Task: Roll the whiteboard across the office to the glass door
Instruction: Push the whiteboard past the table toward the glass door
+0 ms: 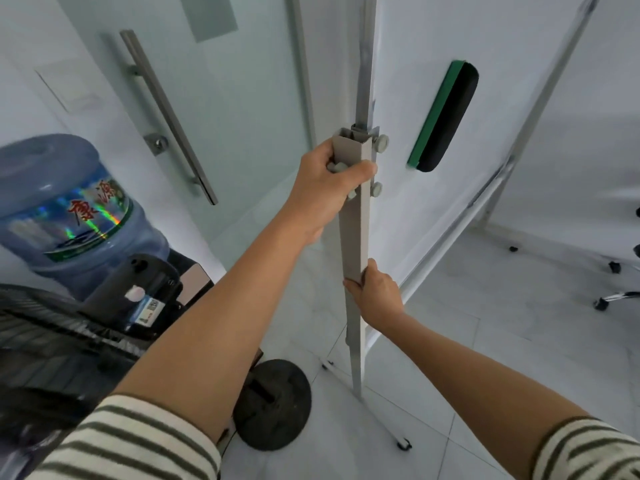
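Note:
The whiteboard (pixel 415 46) stands edge-on before me, its white face running off to the right. A green and black eraser (pixel 445 116) clings to that face. Its near grey stand post (pixel 353 237) drops to a foot with small casters (pixel 403 444). My left hand (pixel 325 188) is wrapped around the post's top, just under the clamp knobs (pixel 381 143). My right hand (pixel 377 292) grips the same post lower down. The frosted glass door (pixel 242 109), with a long slanted metal pull handle (pixel 166 112), is directly behind the post on the left.
A blue water jug (pixel 65 209) sits on a dispenser at the left. A black fan head (pixel 52 334) and its round base (pixel 273 403) stand near the whiteboard's foot. Office chair casters (pixel 609 299) show at the right on the pale tiled floor.

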